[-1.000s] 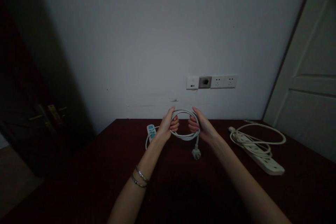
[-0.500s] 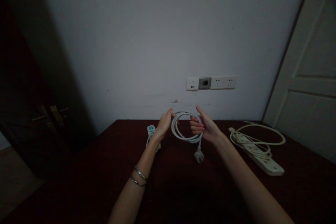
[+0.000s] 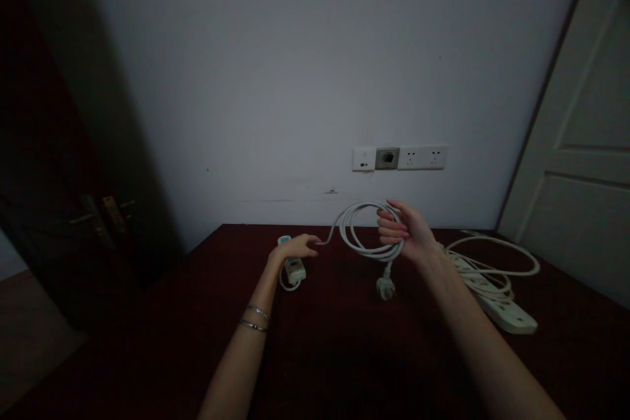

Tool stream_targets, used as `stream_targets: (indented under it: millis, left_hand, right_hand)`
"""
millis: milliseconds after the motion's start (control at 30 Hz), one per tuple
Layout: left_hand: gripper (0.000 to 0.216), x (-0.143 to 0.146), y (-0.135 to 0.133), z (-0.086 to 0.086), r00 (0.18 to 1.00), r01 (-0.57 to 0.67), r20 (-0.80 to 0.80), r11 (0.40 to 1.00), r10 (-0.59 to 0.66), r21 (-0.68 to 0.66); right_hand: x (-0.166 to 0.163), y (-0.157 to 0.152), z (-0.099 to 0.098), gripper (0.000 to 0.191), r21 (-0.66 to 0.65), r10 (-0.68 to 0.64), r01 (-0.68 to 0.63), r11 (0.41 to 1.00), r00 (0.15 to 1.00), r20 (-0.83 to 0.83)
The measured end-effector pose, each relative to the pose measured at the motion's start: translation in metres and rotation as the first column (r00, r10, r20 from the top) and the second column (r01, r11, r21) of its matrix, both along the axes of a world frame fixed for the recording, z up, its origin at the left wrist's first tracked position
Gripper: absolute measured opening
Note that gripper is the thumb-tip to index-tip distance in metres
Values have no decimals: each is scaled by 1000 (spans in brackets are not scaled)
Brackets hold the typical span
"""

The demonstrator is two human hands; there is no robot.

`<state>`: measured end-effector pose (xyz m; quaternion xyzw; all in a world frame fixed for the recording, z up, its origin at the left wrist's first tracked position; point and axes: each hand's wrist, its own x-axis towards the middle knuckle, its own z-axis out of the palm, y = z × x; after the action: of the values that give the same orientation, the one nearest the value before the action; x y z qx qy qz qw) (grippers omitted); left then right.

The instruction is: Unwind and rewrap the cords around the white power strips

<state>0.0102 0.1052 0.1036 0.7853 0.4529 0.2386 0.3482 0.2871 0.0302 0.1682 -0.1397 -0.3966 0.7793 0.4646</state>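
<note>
The right hand (image 3: pixel 411 230) grips coiled cable (image 3: pixel 377 253), probably light, springy, best held across its loops; the left hand (image 3: pixel 298 247) pinches it.

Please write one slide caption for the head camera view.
Right hand holds a coiled cable, plug hanging below, while one strand reaches the left hand.

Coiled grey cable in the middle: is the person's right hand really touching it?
Touching. The head view shows the right hand curled around one side of the coiled cable.
</note>
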Motion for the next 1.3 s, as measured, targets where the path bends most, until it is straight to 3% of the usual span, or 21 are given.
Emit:
stream_targets:
  millis: [167, 233, 367, 467, 533, 700, 767, 833, 933, 1067, 1200, 1300]
  left_hand:
    - [17, -17, 3, -8, 998, -11, -57, 990, 3, -140]
    - [16, -18, 2, -6, 998, 2, -68, 992, -11, -130]
    - [20, -3, -10, 8, 992, -97, -69, 989, 105, 116]
    - [27, 15, -26, 23, 987, -131, -59, 965, 148, 227]
    - [28, 27, -39, 32, 987, -105, -78, 930, 141, 353]
    - [26, 54, -73, 48, 974, 100, -216, 717, 72, 690]
    - [22, 64, -84, 53, 962, 166, -264, 634, 63, 756]
    - [21, 70, -91, 56, 962, 182, -267, 590, 59, 786]
    - [19, 72, -96, 60, 979, 123, -195, 595, 57, 794]
    - [28, 69, -96, 65, 992, 51, -112, 638, 56, 768]
    - [49, 65, -94, 70, 985, 128, -172, 667, 1, 734]
    - [67, 61, -93, 71, 979, 199, -160, 772, -128, 604]
  right_hand:
    - [13, -2, 3, 21, 67, -218, 229, 971, 965, -143]
    - [16, -1, 4, 17, 95, -300, 326, 940, 928, -219]
    - [14, 9, -1, 11, 27, -428, 457, 889, 851, -305]
    - [9, 20, -10, 14, -50, -528, 531, 846, 821, -216]
    - [3, 24, -16, 16, -6, -540, 544, 839, 832, -126]
    - [-25, 23, -26, 17, 148, -446, 437, 887, 894, 36]
    - [-36, 20, -30, 17, 167, -400, 378, 911, 907, 129]
    - [-45, 17, -35, 14, 189, -346, 308, 932, 913, 218]
    - [-51, 12, -39, 14, 256, -235, 158, 954, 923, 305]
    - [-55, 1, -34, 37, 385, -138, -51, 922, 883, 448]
    - [-57, -7, -28, 53, 475, -160, -164, 864, 806, 570]
    - [-55, -9, -27, 57, 469, -127, -253, 846, 760, 637]
